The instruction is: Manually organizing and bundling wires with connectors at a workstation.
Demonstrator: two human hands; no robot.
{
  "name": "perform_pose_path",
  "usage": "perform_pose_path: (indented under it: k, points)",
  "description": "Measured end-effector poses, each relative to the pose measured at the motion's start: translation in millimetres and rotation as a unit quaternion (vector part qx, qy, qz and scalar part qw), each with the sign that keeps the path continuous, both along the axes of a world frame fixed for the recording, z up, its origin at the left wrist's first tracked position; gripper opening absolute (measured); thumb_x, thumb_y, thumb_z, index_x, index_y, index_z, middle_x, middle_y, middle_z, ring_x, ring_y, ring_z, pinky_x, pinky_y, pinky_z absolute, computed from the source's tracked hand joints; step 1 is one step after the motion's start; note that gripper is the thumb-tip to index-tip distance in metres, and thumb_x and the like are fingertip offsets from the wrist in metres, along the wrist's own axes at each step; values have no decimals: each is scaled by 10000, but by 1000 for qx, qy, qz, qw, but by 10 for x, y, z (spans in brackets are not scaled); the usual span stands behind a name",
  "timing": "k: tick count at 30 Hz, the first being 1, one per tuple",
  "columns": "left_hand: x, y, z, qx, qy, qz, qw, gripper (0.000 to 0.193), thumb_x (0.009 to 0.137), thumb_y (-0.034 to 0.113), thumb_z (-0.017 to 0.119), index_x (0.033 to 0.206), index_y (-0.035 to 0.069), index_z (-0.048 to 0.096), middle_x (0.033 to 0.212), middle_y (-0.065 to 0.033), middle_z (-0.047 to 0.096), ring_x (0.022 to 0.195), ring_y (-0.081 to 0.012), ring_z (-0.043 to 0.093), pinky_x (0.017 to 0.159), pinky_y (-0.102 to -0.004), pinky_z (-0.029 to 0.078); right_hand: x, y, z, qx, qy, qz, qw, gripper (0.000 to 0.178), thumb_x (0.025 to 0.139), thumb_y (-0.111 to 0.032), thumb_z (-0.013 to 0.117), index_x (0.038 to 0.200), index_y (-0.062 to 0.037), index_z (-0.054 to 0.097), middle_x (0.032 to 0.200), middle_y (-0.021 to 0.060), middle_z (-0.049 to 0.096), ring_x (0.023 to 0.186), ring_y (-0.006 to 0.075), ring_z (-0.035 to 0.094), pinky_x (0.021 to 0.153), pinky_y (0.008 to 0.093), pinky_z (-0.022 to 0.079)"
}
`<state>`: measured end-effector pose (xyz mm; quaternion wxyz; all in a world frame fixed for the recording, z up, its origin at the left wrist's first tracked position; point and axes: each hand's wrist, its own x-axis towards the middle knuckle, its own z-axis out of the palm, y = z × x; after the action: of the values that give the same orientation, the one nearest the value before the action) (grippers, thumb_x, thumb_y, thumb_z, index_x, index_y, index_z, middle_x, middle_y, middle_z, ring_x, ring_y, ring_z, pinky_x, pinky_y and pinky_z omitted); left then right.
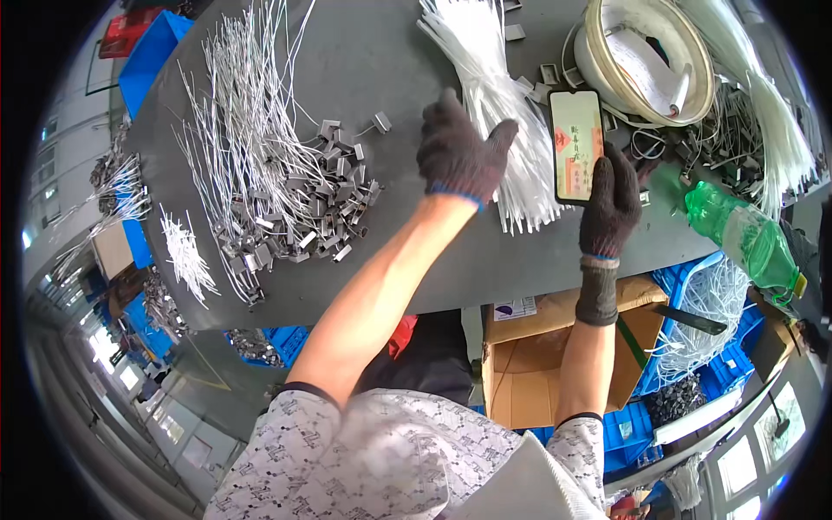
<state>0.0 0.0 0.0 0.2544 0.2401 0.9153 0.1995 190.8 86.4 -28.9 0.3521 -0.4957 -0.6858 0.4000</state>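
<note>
My left hand (459,152), in a dark knitted glove, is over the left edge of a long bundle of white plastic strips (498,95). Its thumb stands apart from the fingers, and nothing shows in its grasp. My right hand (611,208), gloved too, reaches to the lower right edge of a smartphone (574,117) with a lit screen. One digit overlaps the phone's edge while another stretches upward beside it. Whether any finger goes under the phone is hidden. To the left lies a pile of thin white wires (251,95) ending in small grey metal pieces (334,191).
A round cream tub (594,65) holding paper stands behind the phone. A green plastic bottle (737,227) lies at the table's right edge. Below the table are an open cardboard box (529,381) and blue crates (628,429). Short white strips (186,256) lie far left.
</note>
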Motion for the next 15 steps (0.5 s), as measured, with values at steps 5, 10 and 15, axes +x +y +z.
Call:
perform_pose_path:
  k: [5,10,15]
  points:
    - [-72,427,-301,-63,20,9,998,922,813,474,783,1458,-11,336,1335,-232,587,1229,-414,603,974,-546,512,-99,165,37,89,-69,80,990,253,972,-89,663,1213,-30,709,1098,148,741,1003,232,708,924,351,531]
    - [-409,171,-702,46,10,16,999,564,817,205,676,1299,-20,492,1167,-287,624,1099,-438,641,941,-497,524,-216,133,-83,51,-29,103,993,267,995,-170,652,1221,-35,696,1104,127,728,989,190,683,897,346,527]
    - [-662,-180,-783,203,-110,-23,973,430,742,246,777,1009,-28,582,893,-239,659,845,-384,658,792,-461,522,-375,-22,-256,28,-21,130,991,275,989,-180,663,1244,-80,681,1105,138,729,996,214,696,882,357,538]
